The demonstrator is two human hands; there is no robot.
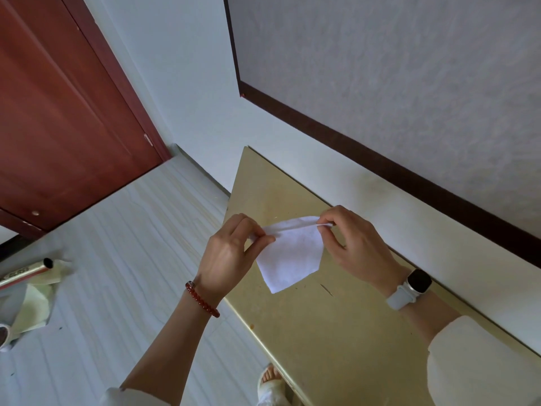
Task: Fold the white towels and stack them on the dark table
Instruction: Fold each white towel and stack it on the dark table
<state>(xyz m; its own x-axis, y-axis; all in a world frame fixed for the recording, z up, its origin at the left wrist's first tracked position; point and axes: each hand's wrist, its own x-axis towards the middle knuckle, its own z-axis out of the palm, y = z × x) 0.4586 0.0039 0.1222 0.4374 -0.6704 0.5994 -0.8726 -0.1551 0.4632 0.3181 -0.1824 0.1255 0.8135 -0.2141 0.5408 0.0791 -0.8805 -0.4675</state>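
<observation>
A small white towel hangs above the table, which has a yellowish-gold top. My left hand pinches its upper left corner and my right hand pinches its upper right corner. The cloth is stretched between them along the top edge, and its lower part droops to a point near the tabletop. Whether that tip touches the surface cannot be told. No other towel is in view.
The table stands against a white wall with a dark-framed panel above it. Left of the table lies pale striped floor, a red-brown door, and a metal tube with yellow cloth at the far left. A slippered foot shows beside the table's near edge.
</observation>
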